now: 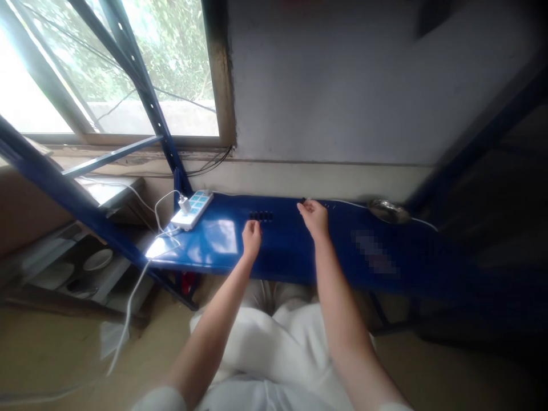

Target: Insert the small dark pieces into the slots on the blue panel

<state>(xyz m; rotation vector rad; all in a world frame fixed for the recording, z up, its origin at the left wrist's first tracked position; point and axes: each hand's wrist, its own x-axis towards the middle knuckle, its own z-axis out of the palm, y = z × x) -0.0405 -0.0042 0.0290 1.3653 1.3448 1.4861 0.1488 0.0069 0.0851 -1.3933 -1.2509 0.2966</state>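
Observation:
My right hand (315,218) is closed in a pinch above the far part of the blue shelf (282,251). A small black piece (303,200) shows at its fingertips; its kind is too small to tell. My left hand (252,238) is also closed, just in front of a row of several small black pieces (261,216) lying side by side on the shelf. Whatever its fingers hold, if anything, is hidden. A few tiny light-coloured bits (330,206) lie just right of my right hand.
A white power strip (194,209) with a plug (184,204) and trailing white cable (128,308) stands at the shelf's left end. At the back right is a shiny metal bowl (389,210). Blue uprights (158,114) frame the shelf, with a wall (325,85) behind.

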